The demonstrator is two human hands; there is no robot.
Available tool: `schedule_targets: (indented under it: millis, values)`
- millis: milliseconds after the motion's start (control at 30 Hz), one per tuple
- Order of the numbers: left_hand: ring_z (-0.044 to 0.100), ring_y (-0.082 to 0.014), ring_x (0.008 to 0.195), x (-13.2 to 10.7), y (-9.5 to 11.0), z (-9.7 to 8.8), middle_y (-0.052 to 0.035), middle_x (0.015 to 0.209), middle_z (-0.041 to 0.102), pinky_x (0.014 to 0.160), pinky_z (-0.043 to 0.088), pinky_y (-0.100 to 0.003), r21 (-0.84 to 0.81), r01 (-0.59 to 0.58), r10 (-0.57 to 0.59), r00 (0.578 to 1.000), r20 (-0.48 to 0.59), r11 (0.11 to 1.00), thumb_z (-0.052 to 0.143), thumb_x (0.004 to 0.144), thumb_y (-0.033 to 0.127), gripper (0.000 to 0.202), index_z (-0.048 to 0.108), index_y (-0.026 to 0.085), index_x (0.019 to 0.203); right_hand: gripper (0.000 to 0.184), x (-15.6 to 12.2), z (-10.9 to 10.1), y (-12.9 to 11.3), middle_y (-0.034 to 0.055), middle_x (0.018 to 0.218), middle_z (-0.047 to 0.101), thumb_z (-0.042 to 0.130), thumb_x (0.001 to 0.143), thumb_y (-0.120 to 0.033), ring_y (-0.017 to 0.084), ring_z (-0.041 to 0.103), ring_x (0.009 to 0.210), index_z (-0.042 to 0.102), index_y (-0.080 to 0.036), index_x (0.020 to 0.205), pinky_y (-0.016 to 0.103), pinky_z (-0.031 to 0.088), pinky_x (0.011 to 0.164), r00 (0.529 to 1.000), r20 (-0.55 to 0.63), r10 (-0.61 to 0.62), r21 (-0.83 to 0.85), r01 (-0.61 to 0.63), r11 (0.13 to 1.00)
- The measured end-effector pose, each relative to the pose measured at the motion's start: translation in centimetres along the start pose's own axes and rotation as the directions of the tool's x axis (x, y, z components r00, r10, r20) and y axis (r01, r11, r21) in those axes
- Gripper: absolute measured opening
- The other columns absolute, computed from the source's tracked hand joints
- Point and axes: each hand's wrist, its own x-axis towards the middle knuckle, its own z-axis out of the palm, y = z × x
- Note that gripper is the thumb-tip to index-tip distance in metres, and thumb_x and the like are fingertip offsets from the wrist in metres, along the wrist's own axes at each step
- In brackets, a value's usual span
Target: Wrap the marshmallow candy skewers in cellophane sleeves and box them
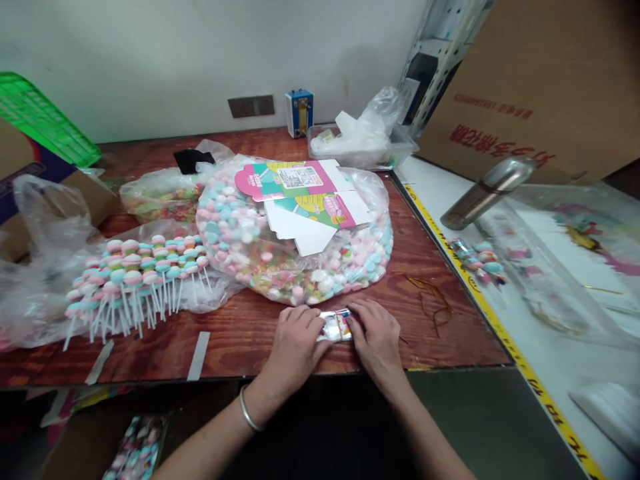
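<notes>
Near the front edge of the wooden table, a small silvery packet (330,327) with coloured print lies between my hands. A thin brownish strip crosses it. My left hand (296,337) has its fingers closed on the packet's left end, and my right hand (376,337) grips the right end with thumb and fingers. Just beyond them rests a big clear bag of pastel marshmallow candies (225,227). Flat printed cardboard boxes (313,200) lie on top of it. Several thin golden-brown ties (431,300) are to the right of my right hand.
Marshmallow lollipops (145,267) are piled at left on clear plastic. Tape strips (199,355) stick to the table's front edge. Right of the yellow measuring tape (493,323) stand a metal flask (487,193) and a large carton (545,87). A clear tub (400,148) sits behind.
</notes>
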Motion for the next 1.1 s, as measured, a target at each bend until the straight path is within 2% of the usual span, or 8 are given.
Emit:
schedule_targets:
  millis: [67,167,267,400,533,867,1000,1100]
  values:
    - [0.053,-0.0282,0.112,-0.8,-0.1,-0.5,-0.0082,0.119,0.065,0.095,0.038,-0.047,0.056,0.048,-0.048,0.999,-0.005,0.997,0.070,0.079,0.031,0.028,0.062,0.021,0.104,0.026,0.0,-0.2,0.1,0.0073,0.113,0.068,0.046,0.092,-0.024,0.024,0.054,0.111,0.067,-0.021,0.106,0.041,0.033,0.094,1.000,-0.001,0.004,0.010,-0.004,1.000]
    - [0.050,-0.0323,0.118,-1.8,0.7,-1.3,-0.0102,0.126,0.062,0.097,0.036,-0.050,0.111,0.089,-0.085,0.996,-0.034,0.990,0.077,0.071,0.040,0.052,0.059,0.023,0.116,0.025,0.0,-0.4,0.2,0.0078,0.113,0.067,0.046,0.092,-0.023,0.024,0.054,0.108,0.067,-0.021,0.105,0.040,0.034,0.090,1.000,0.010,0.007,0.030,-0.007,1.000]
    - [0.047,-0.0331,0.124,-1.2,2.3,-1.1,-0.0123,0.131,0.059,0.101,0.035,-0.051,0.113,0.081,-0.075,0.995,-0.059,0.990,0.074,0.073,0.044,0.063,0.053,0.023,0.127,0.027,0.0,-0.6,0.3,0.0082,0.116,0.066,0.047,0.091,-0.027,0.025,0.052,0.110,0.065,-0.021,0.111,0.040,0.033,0.090,0.999,0.035,-0.011,0.054,0.009,0.999]
    - [0.049,-0.0292,0.122,1.0,3.0,0.9,-0.0112,0.128,0.060,0.101,0.037,-0.047,0.074,0.072,-0.072,0.997,-0.004,0.995,0.072,0.077,0.031,0.061,0.049,0.022,0.132,0.023,0.5,-0.9,0.1,0.0115,0.111,0.064,0.056,0.087,-0.031,0.029,0.049,0.110,0.065,-0.019,0.104,0.043,0.031,0.092,0.994,0.090,-0.057,0.064,0.052,0.997]
    - [0.055,-0.0271,0.112,2.0,2.0,2.6,-0.0108,0.120,0.063,0.095,0.041,-0.044,-0.013,0.101,-0.101,0.995,0.016,0.995,0.074,0.074,0.038,0.060,0.054,0.021,0.128,0.015,1.4,-1.2,0.1,0.0079,0.095,0.067,0.050,0.090,-0.024,0.027,0.050,0.103,0.064,-0.020,0.085,0.041,0.030,0.089,0.989,0.124,-0.084,0.089,0.073,0.993]
    - [0.054,-0.0274,0.111,0.3,1.2,1.4,-0.0109,0.118,0.063,0.095,0.038,-0.045,0.046,0.137,-0.135,0.990,-0.045,0.990,0.069,0.077,0.043,0.051,0.058,0.021,0.122,0.028,1.2,-0.8,0.9,0.0054,0.102,0.070,0.041,0.093,-0.021,0.022,0.054,0.106,0.068,-0.021,0.096,0.038,0.032,0.093,0.996,0.053,-0.077,0.158,0.068,0.985]
    - [0.053,-0.0276,0.110,0.2,0.6,1.6,-0.0110,0.117,0.063,0.094,0.038,-0.045,0.044,0.104,-0.101,0.993,-0.060,0.994,0.068,0.078,0.046,0.051,0.059,0.021,0.121,0.021,1.2,-0.2,0.4,0.0065,0.106,0.069,0.051,0.089,-0.030,0.024,0.055,0.106,0.067,-0.021,0.099,0.041,0.033,0.094,0.997,0.020,-0.081,0.132,0.077,0.988]
    - [0.052,-0.0270,0.109,0.3,0.5,1.8,-0.0102,0.116,0.063,0.093,0.038,-0.044,0.032,0.096,-0.093,0.993,-0.077,0.995,0.069,0.077,0.044,0.050,0.059,0.021,0.120,0.015,1.1,0.0,-0.5,0.0073,0.109,0.069,0.056,0.087,-0.029,0.025,0.055,0.108,0.068,-0.021,0.092,0.047,0.028,0.101,0.994,-0.021,-0.106,0.097,0.107,0.990]
